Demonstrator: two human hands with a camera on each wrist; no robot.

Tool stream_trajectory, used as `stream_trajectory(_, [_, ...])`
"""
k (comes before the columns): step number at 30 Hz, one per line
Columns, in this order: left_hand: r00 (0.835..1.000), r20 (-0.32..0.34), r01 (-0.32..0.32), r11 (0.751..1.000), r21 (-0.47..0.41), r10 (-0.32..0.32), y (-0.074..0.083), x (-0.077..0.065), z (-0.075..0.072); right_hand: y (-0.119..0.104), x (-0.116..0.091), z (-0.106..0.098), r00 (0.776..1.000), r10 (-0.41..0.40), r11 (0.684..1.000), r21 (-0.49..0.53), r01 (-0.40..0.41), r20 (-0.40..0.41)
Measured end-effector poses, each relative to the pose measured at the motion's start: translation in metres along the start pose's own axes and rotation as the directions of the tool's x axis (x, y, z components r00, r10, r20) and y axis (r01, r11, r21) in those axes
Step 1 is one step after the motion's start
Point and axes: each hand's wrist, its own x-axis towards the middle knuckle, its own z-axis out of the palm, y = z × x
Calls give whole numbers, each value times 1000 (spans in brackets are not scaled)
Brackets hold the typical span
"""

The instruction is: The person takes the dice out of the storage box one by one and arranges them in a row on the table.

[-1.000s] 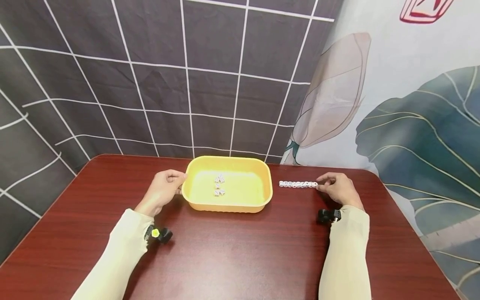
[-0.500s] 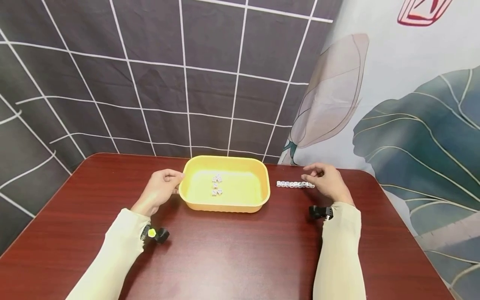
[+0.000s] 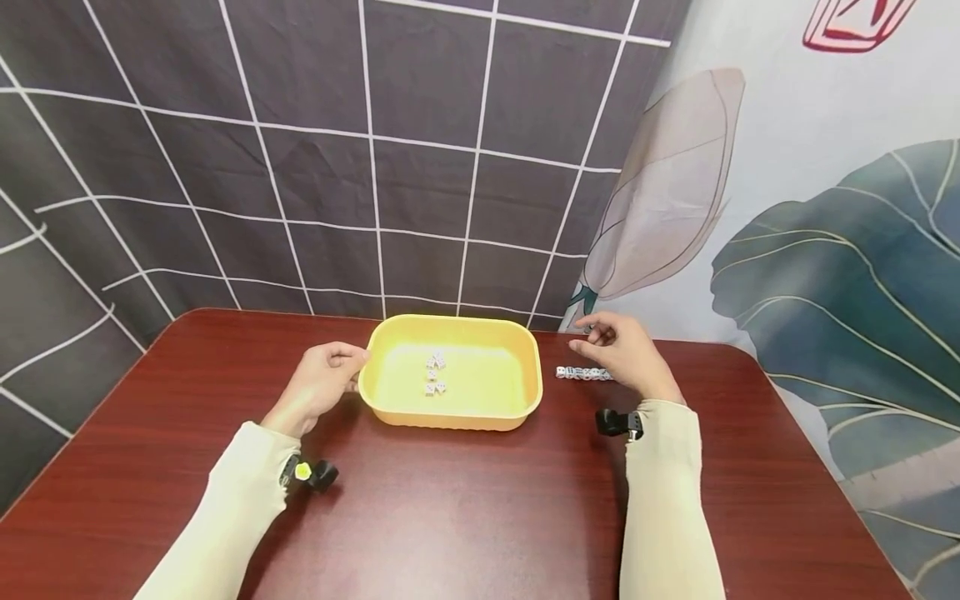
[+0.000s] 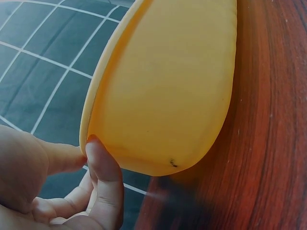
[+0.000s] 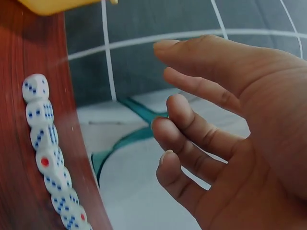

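A yellow plastic tub [image 3: 450, 421] stands on the table, several white dice [image 3: 432, 375] lying on its floor left of centre. My left hand [image 3: 322, 379] pinches the tub's left rim between thumb and finger, as the left wrist view shows at the tub's rounded end [image 4: 163, 120]. Right of the tub runs a straight row of white dice [image 3: 577, 372] with blue and red pips, packed face to face [image 5: 45, 143]. Above the right end of that row is my right hand [image 3: 626, 354], fingers loosely bent and holding nothing; it hides part of the row in the head view.
The dark red wooden table [image 3: 450, 517] has rounded back corners. Behind it hangs a dark grid-patterned cloth [image 3: 300, 167], with a leaf-print cloth [image 3: 825, 275] at the right. Each wrist wears a small black camera [image 3: 618, 422].
My right hand has left the right end of the dice row, risen and moved left above it. My left hand keeps its pinch on the tub's rim.
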Motion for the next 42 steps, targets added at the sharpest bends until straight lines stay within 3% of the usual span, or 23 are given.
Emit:
stream_trajectory(9, [1000,-9,-2,1000,8,2,0,0,0,-26,11,18,997,-65,996,55,64,28])
stream_trajectory(15, [1000,-9,-2,1000,-11,2,1,-2,4,-42,12,31,995,-55,996,74,48,85])
stream_trajectory(22, [1000,-11,-3,1000,8,3,3,-1,3,-60,18,46,991,-120,990,81,115,53])
stream_trajectory(34, [1000,-7,4,1000,10,-4,0,0,1,-81,24,75,984,-166,985,51,162,71])
stream_trajectory(42, [1000,-6,0,1000,18,0,0,-1,1,-89,24,92,987,-133,990,53,128,93])
